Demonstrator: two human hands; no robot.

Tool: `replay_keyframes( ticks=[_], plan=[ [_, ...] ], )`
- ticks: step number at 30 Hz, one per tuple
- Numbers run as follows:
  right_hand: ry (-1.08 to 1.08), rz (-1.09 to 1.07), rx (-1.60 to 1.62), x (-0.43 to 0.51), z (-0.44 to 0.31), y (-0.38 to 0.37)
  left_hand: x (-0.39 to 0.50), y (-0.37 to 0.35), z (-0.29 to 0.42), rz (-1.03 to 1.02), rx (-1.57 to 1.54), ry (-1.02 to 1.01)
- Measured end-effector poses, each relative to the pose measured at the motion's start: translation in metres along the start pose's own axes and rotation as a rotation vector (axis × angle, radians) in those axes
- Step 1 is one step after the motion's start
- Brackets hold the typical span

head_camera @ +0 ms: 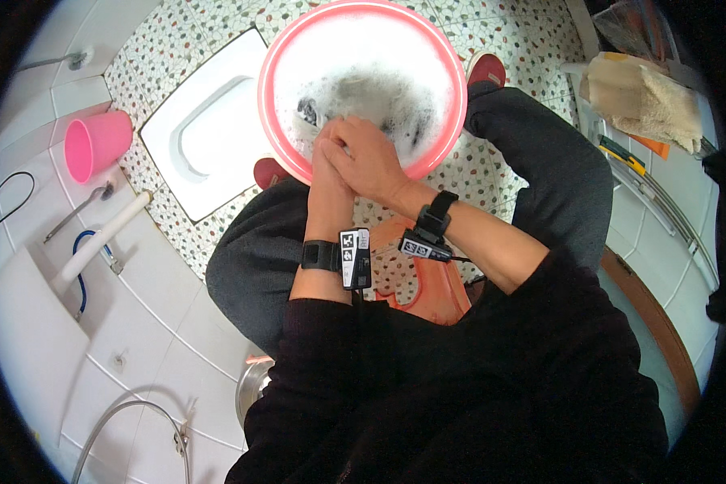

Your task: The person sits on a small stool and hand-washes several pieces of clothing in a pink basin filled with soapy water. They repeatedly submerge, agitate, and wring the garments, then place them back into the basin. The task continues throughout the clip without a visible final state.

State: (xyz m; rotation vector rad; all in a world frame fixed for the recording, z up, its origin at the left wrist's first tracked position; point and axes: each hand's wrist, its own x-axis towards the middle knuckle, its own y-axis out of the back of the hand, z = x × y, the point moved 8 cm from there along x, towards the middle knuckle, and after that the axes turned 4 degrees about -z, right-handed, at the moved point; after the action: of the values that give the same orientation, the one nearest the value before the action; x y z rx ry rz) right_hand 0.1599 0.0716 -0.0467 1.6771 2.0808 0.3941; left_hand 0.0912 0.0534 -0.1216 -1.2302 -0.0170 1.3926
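Observation:
A round pink plastic basin [457, 115] full of white suds and greyish water stands before me. My left hand [333, 142] and my right hand [363, 154] are pressed together over its near rim, the right lying across the left. Whitish cloth [307, 128] shows beside the fingers, partly under foam; a dark patterned piece [307, 110] pokes out of the suds. Both hands seem closed on the cloth, though the fingers overlap and hide most of it. Other dark shapes lie in the foam to the right. Each wrist wears a black strap with a small device.
A white squat toilet [218, 130] is set in the speckled floor left of the basin. A pink bucket [100, 145] stands by the left wall, near a white pipe [106, 242]. Towels [641, 100] hang at the right. An orange plastic stool [438, 290] is beneath me.

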Motion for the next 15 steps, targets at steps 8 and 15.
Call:
replay_keyframes(
  ticks=[8,15],
  plan=[
    [-0.213,0.095,-0.088,0.059,0.046,0.016,0.010,-0.009,-0.022,0.202,-0.333,0.158],
    [-0.105,0.003,-0.025,-0.003,-0.007,0.001,0.005,0.019,0.000,0.108,0.190,-0.042]
  ],
)
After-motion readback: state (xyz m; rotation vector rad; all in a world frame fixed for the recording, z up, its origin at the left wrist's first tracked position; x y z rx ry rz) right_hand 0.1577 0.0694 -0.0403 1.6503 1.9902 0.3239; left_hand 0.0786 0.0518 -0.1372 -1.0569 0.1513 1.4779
